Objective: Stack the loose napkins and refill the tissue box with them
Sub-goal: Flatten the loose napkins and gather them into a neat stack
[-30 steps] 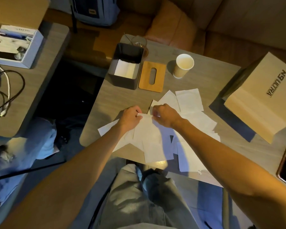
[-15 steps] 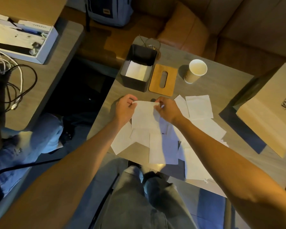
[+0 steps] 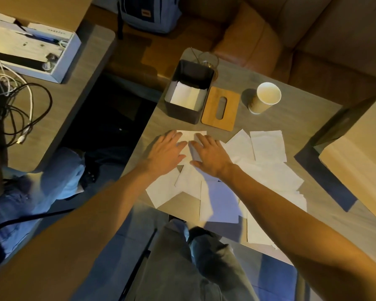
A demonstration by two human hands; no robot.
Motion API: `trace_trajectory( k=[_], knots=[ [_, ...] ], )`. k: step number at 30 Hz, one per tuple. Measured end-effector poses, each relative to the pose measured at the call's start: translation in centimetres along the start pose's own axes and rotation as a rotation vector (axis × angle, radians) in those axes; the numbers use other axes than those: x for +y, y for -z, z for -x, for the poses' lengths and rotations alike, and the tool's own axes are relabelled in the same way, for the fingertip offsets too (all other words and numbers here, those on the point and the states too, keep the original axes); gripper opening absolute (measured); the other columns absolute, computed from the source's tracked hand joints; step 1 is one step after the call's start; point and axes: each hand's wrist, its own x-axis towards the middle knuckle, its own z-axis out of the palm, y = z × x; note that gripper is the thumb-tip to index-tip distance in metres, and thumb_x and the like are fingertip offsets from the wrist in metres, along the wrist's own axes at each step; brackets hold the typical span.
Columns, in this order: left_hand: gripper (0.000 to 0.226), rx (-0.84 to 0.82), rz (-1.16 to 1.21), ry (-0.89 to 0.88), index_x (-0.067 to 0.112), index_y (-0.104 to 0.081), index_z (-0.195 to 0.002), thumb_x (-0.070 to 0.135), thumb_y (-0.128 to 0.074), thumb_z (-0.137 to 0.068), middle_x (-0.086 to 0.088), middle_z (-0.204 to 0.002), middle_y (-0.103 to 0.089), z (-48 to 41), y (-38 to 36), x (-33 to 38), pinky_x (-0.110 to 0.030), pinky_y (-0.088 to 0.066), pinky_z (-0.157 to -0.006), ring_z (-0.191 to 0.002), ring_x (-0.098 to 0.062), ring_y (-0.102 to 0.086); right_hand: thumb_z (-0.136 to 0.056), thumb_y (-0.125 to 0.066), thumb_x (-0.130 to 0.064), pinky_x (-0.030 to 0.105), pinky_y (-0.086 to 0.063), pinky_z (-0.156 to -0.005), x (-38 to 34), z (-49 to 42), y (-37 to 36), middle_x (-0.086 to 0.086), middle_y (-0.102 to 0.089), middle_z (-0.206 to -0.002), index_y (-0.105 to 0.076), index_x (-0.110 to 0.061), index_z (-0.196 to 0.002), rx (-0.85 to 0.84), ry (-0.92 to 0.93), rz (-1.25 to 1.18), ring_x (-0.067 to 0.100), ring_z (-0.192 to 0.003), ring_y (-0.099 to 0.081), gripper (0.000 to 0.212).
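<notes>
Lower centre: legs in grey trousers (image 3: 182,268), below the near edge of the table (image 3: 291,124).

Centre to right of centre: loose napkins (image 3: 269,172) scattered on the table. They are white, thin and roughly square, overlapping at odd angles. A few overhang the near edge.

Centre: left hand (image 3: 165,152) and right hand (image 3: 208,155) lie side by side, palms down. Fingers are straight and slightly spread, and neither hand grips anything. Both press flat on one napkin (image 3: 190,137). Its far edge and both far corners show just past the fingertips, and a narrow strip shows between the hands. Its near part overlaps the scattered sheets.

Just above the hands: tissue box (image 3: 182,115), dark grey, top open, standing apart from the pressed napkin. A few white napkins lie flat in its bottom.

Right of the box, just beside its wall: wooden lid (image 3: 213,111) with an oval slot, flat on the table.

Further right: paper cup (image 3: 266,99), upright.

Writing: cardboard box (image 3: 356,166) at the right edge carries dark print cut off by the frame, not readable. Backpack (image 3: 148,14) at top centre has a small patch, too small to read. White box (image 3: 63,61) at upper left shows faint print, illegible. Cables (image 3: 28,98) lie below it.
</notes>
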Motion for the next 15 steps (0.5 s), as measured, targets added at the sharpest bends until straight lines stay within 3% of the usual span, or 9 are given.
trace_trajectory(
  k=[5,9,15],
  knots=[
    [0.077,-0.181,0.007,0.016,0.024,0.001,-0.158,0.061,-0.031,-0.099,-0.006,-0.166,0.004,0.1,-0.4,-0.3,-0.043,-0.008,-0.121,-0.153,-0.028,0.0,-0.095,-0.051,-0.053,0.047,-0.025,-0.118,0.3,-0.5,0.3,0.009,-0.019,-0.162,-0.027,-0.02,-0.153,-0.048,-0.04,-0.028,0.035,-0.147,-0.023,0.071],
    [0.075,-0.205,0.055,0.073,0.028,0.005,-0.158,0.063,-0.026,-0.098,-0.005,-0.165,0.012,-0.6,-0.3,-0.6,-0.047,-0.004,-0.121,-0.152,-0.028,0.008,-0.094,-0.055,-0.049,0.045,-0.032,-0.115,0.7,-0.6,0.2,0.011,-0.021,-0.162,-0.028,-0.019,-0.152,0.008,-0.079,-0.077,0.035,-0.144,-0.03,0.07],
    [0.077,-0.203,0.036,0.086,0.032,0.007,-0.157,0.062,-0.031,-0.098,-0.007,-0.165,0.011,-0.7,-0.8,-0.7,-0.05,-0.009,-0.122,-0.152,-0.031,0.006,-0.087,-0.071,-0.039,0.037,-0.045,-0.104,0.4,1.8,-0.7,0.013,-0.041,-0.147,-0.042,-0.013,-0.142,0.073,-0.042,-0.167,0.032,-0.126,-0.048,0.067]
  ],
)
